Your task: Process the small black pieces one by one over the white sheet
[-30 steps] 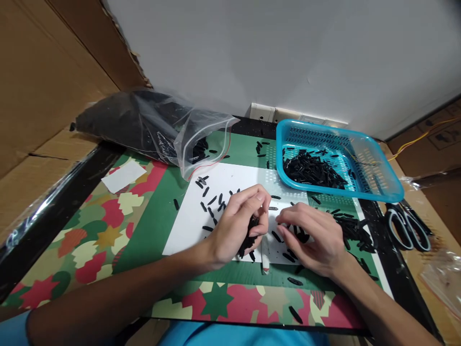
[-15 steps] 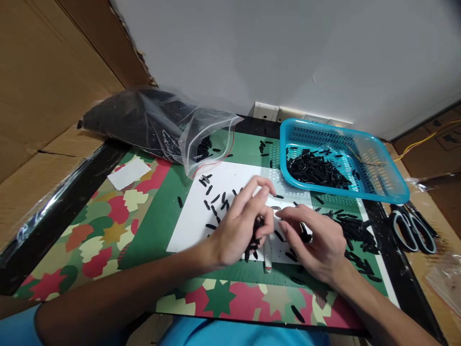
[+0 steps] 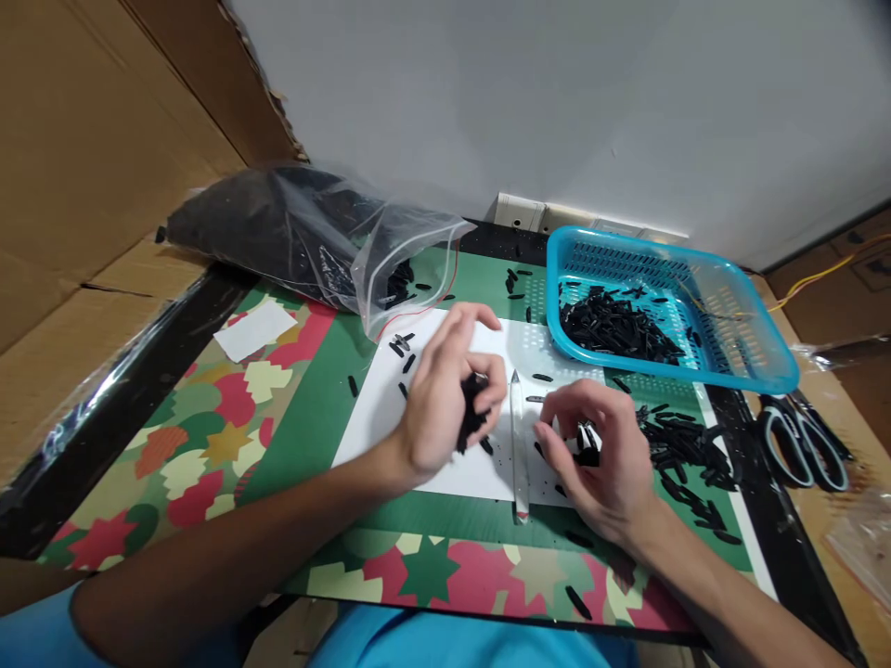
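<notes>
**Left hand lifts away with a clutch of black pieces**

The left hand [image 3: 445,394] has risen and drifted back over the white sheet [image 3: 445,408], closed around a bundle of small black pieces [image 3: 471,413]. Its move uncovers a clear pen-like stick [image 3: 519,436] lying between the 2 hands. The right hand [image 3: 599,455] stays low on the sheet, fingers curled around a few more pieces. A blue basket [image 3: 752,366] of pieces sits behind, an open plastic bag [image 3: 327,246] to the left.

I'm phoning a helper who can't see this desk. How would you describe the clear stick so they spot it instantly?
Find the white sheet on the green mat, left of the blue basket. The clear stick lies on it between the two hands. It is long and transparent; the pieces around it are short and black.
</notes>
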### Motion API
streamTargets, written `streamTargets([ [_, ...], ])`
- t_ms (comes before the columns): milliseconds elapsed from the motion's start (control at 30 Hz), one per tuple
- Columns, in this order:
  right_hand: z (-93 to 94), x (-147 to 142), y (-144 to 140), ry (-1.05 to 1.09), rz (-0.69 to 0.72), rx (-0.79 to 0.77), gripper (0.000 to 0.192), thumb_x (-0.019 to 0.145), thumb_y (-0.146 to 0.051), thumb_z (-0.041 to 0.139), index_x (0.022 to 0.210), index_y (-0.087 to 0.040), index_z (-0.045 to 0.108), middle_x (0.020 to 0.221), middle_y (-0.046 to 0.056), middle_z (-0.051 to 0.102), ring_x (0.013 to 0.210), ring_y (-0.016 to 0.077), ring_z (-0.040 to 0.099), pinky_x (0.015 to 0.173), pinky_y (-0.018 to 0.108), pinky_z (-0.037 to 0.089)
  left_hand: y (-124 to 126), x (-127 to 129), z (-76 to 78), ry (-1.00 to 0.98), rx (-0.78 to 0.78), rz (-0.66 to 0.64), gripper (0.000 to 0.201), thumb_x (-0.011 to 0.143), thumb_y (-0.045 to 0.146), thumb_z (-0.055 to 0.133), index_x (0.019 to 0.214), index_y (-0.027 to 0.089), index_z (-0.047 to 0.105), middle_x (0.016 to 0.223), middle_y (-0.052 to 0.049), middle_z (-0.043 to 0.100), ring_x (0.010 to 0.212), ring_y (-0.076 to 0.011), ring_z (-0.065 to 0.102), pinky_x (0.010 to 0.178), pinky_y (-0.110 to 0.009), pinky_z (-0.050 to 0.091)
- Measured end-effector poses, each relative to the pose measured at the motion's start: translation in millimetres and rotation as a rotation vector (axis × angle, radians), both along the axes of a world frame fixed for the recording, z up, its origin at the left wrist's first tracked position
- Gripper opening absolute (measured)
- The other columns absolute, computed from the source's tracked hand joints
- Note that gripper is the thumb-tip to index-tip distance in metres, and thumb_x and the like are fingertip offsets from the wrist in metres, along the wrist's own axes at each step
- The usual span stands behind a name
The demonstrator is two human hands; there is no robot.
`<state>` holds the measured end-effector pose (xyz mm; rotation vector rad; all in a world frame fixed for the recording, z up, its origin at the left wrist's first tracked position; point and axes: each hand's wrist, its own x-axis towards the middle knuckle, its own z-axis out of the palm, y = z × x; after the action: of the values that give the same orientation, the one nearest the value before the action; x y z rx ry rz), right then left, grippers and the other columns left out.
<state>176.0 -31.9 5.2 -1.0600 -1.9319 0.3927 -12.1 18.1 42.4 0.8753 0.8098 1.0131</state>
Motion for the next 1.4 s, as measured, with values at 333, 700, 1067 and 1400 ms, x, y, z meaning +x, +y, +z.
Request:
streamTargets([
  [333,-2.4,-13,2,-0.476,0.127,-0.071,0.02,0.106,-0.013,0.06,0.122,-0.02,0.069,0.122,0.01,0.072,0.105,0.028,0.056,0.085,0.041,0.045,23,-7,3.5,0.011,-0.128,0.231,0.017,0.103,0.045,0.042,0.098,0.029,0.046,0.053,0.012,0.037,0.028,-0.0078,0.029,0.028,-0.013,0.018],
  [700,14.8,20,17,-0.412,0.046,0.046,0.013,0.104,-0.009,0.057,0.113,-0.016,0.065,0.113,0.012,0.068,0.1,0.026,0.056,0.089,0.04,0.047,2,2,-9.4,0.025,-0.072,0.014,0.026,0.106,0.053,0.041,0.102,0.028,0.046,0.052,0.012,0.04,0.029,-0.008,0.029,0.029,-0.013,0.02],
  [1067,17.9,11,0,-0.062,0.151,-0.032,0.016,0.1,-0.008,0.066,0.113,-0.018,0.068,0.086,0.002,0.07,0.071,0.0127,0.062,0.067,0.025,0.047,-24,5,-9.7,0.187,0.02,-0.305,0.046,0.109,0.069,0.035,0.117,0.026,0.051,0.066,0.007,0.051,0.049,-0.0093,0.043,0.047,-0.018,0.039],
  [1400,26.8,6,-4,-0.031,0.247,-0.533,0.019,0.105,-0.024,0.064,0.086,-0.02,0.064,0.066,-0.006,0.056,0.057,0.0087,0.045,0.056,0.021,0.037,-31,1,-16.4,0.395,0.229,-0.382,0.05,0.11,0.068,0.031,0.13,0.026,0.049,0.071,0.005,0.058,0.06,-0.014,0.053,0.056,-0.024,0.044],
])
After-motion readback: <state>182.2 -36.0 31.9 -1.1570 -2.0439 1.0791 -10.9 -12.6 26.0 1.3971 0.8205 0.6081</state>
